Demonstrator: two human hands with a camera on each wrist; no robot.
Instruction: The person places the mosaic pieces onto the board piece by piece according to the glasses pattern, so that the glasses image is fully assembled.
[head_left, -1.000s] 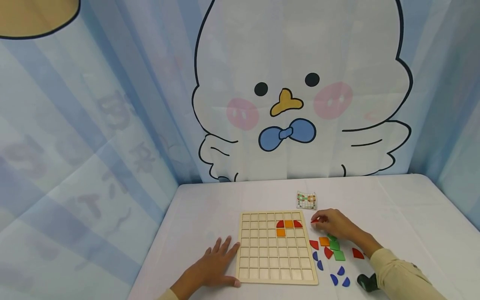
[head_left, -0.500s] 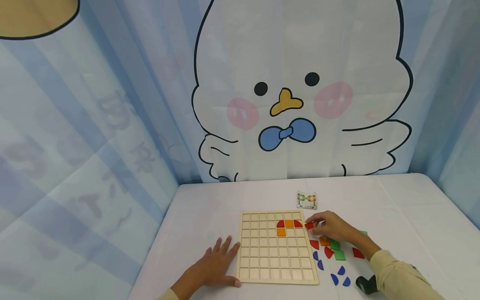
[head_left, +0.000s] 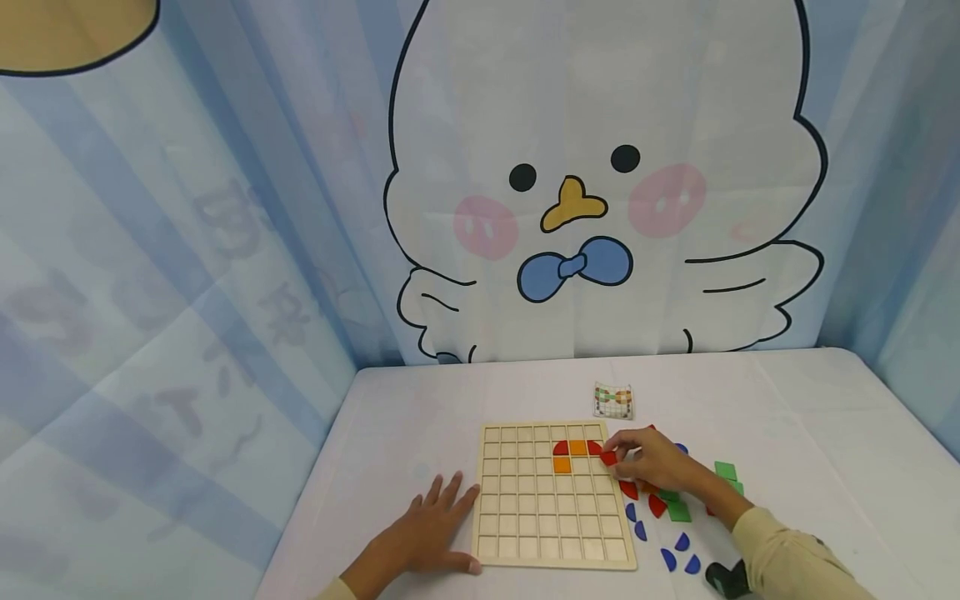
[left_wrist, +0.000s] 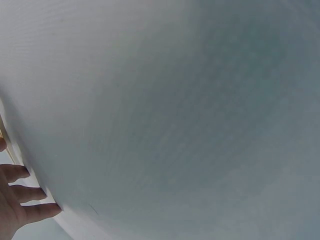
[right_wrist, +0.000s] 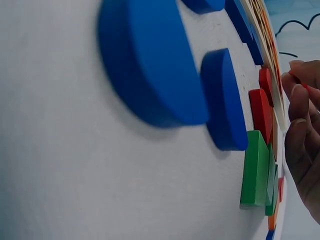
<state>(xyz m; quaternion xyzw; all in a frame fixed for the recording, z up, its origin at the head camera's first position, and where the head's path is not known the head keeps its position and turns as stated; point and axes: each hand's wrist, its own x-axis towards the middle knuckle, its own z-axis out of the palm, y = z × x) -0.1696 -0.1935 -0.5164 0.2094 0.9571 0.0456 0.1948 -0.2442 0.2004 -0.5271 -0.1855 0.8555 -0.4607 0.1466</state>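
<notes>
My right hand (head_left: 651,458) pinches a red quarter-round piece (head_left: 608,458) at the right edge of the wooden grid board (head_left: 525,527). In the right wrist view only a sliver of that piece shows between the fingertips of the right hand (right_wrist: 305,120). Set in the board's upper right cells are an orange square (head_left: 577,447) with a red piece on either side and another orange square (head_left: 562,465) below. My left hand (head_left: 431,529) lies spread on the table, fingertips and thumb at the board's left edge. In the left wrist view the left hand (left_wrist: 17,202) shows extended fingers.
Right of the board lie blue half-rounds (head_left: 669,559), green squares (head_left: 678,510) and a red piece (head_left: 657,505). A small pattern card (head_left: 613,401) lies behind the board. A dark green object (head_left: 726,578) sits by the right sleeve. A patterned curtain (head_left: 570,317) hangs behind the table.
With the red piece pinched, my right hand has moved left and slightly toward me, from beside the board to its right edge. The left hand has stayed in place.
</notes>
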